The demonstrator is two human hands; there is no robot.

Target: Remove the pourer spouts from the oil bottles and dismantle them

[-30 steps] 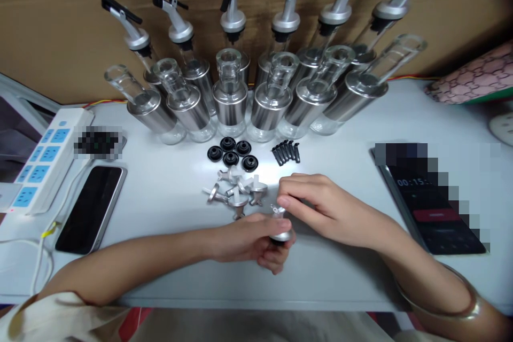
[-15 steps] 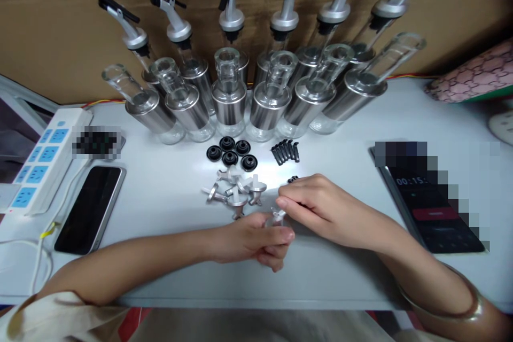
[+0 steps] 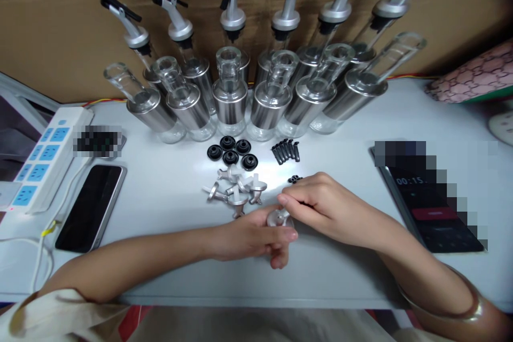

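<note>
Two bare hands meet over the near part of the counter (image 3: 340, 278). The left hand (image 3: 256, 235) pinches a silver pourer (image 3: 280, 218) between thumb and fingers, spout upward. The right hand (image 3: 320, 203) is bent over that same spout, its thumb and fingers at the upper end; whether they pinch it cannot be told. A few small black pieces (image 3: 294, 179) lie just beyond the right hand, partly covered by it.

Just beyond the left hand, loose silver pourer tops (image 3: 237, 200) lie in a touching heap. Past that heap, five round black stoppers (image 3: 250, 161) sit grouped; beyond the right hand's fingers, slim black levers (image 3: 285, 152) lie side by side. Farther out from both hands stand six open glass bottles (image 3: 230, 107) with metal sleeves, and behind them six bottles fitted with pourers (image 3: 285, 18).

Left of the left hand, beyond its forearm, lie a dark phone (image 3: 90, 208) and a white power strip (image 3: 50, 160). Right of the right hand, a larger device (image 3: 433, 214) displays a timer.
</note>
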